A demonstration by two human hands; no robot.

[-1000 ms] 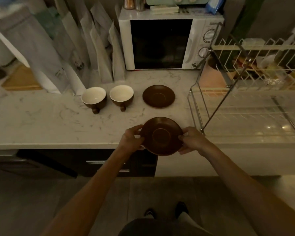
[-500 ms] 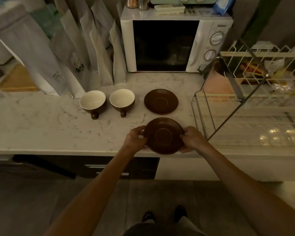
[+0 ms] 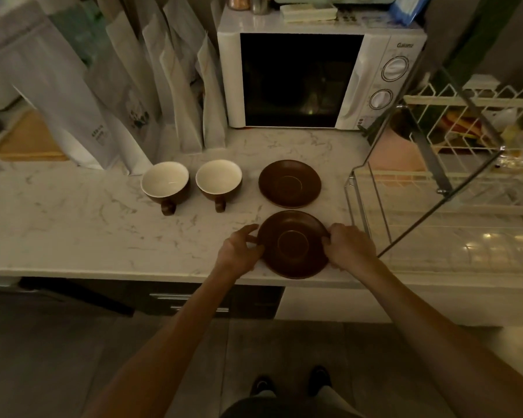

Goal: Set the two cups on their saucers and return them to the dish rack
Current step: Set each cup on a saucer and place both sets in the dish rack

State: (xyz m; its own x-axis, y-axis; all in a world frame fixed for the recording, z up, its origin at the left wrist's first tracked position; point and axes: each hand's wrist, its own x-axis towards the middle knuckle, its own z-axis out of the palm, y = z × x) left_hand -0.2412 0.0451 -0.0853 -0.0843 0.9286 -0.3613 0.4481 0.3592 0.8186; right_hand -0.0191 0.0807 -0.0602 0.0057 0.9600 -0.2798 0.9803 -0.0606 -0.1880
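Near saucer (image 3: 293, 244) sits at the counter's (image 3: 73, 230) front edge, gripped at its rim by your left hand (image 3: 239, 251) and right hand (image 3: 349, 251); dim light, so whether it is fully resting is unclear. Far saucer (image 3: 290, 183) just behind; two cups (image 3: 165, 183) (image 3: 219, 180) left of that, dish rack (image 3: 435, 212) close on the right.

A pale marbled worktop (image 3: 73, 224) carries everything. Two brown cups with cream insides stand side by side, the left cup (image 3: 165, 185) and the right cup (image 3: 218, 182), handles toward the near edge. Right of them lies the far saucer (image 3: 290, 183); the near saucer (image 3: 293, 244) sits by the near edge. A white microwave (image 3: 317, 79) stands far back, paper bags (image 3: 109, 95) to its left, a wire dish rack (image 3: 444, 212) at right.
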